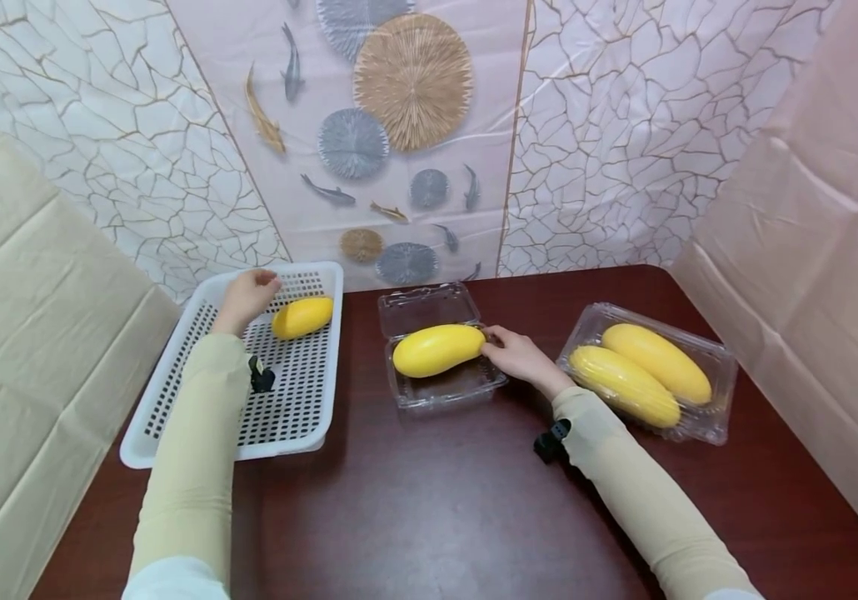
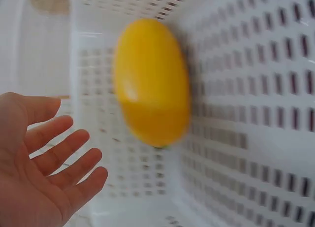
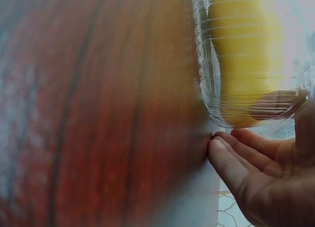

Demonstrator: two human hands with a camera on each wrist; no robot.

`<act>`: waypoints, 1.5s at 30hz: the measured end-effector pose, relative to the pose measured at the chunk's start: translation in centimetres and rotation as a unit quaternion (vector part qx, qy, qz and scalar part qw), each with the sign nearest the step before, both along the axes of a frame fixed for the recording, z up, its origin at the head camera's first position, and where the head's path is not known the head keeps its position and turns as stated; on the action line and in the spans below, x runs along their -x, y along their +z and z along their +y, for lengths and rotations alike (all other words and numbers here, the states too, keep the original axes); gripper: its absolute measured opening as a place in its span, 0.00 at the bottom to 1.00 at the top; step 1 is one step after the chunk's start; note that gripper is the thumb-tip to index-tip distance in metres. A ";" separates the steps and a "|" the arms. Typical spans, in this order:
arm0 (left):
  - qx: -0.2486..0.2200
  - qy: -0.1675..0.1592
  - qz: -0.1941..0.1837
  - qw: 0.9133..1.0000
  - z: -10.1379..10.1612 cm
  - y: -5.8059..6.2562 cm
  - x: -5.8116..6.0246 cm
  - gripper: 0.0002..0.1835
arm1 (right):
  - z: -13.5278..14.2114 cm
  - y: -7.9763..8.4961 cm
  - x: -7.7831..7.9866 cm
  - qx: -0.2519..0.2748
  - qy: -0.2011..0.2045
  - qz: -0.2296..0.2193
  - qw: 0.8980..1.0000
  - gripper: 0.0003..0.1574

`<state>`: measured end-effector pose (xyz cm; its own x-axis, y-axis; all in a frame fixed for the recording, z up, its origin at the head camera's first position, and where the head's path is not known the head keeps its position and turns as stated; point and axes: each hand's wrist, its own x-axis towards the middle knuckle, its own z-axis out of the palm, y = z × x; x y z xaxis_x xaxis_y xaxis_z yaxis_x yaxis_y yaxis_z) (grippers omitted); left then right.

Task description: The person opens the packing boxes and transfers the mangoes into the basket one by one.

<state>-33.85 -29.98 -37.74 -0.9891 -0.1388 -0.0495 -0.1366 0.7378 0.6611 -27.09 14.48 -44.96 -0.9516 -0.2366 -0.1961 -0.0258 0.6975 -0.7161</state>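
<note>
The right hand (image 1: 515,354) is at 3 o'clock of a yellow melon (image 1: 432,350). Its thumb shows behind the clear wall, by the melon's end, and the other fingers are outside; whether it grips, I cannot tell. This melon lies in the open box (image 1: 447,397), at 12 o'clock on the desk (image 1: 436,500). It looks stiff and rather heavy, with smooth skin which may slip, so I would hold it around its thick middle. The thin plastic probably bends easily.

Among the containers, the white basket (image 1: 279,451) comes nearest, between 10 and 11 o'clock. It contains one melon (image 1: 305,318); at 10 o'clock of this melon is the left hand (image 1: 247,298), fingers spread wide, holding nothing. Between 1 and 2 o'clock, a closed box (image 1: 725,392) contains two melons (image 1: 624,386) side by side. Farthest, the open box's lid (image 1: 425,308) is folded back.
</note>
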 end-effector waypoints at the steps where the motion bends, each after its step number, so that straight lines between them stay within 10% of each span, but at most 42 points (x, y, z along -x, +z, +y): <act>1: -0.009 -0.006 0.006 1.000 0.5 1.0 -0.3 0.29 | 0.0 0.0 0.0 0.002 -0.001 0.000 1.000 0.35; 10: 0.029 -0.096 0.081 0.992 5.5 6.5 -0.6 0.26 | 0.0 -0.2 0.2 0.003 -0.004 0.004 1.000 0.34; 22: -0.032 -0.203 0.109 0.973 14.6 9.4 -1.6 0.25 | -0.2 -0.3 0.4 -0.009 0.000 0.006 1.000 0.35; 32: 0.023 -0.249 0.117 0.961 18.5 8.4 -2.3 0.22 | -0.2 0.0 0.1 -0.008 -0.003 0.003 1.000 0.35; 45: 0.138 -0.278 0.030 0.950 21.8 3.9 -4.3 0.26 | -0.1 -0.1 0.1 -0.011 0.001 0.004 1.000 0.36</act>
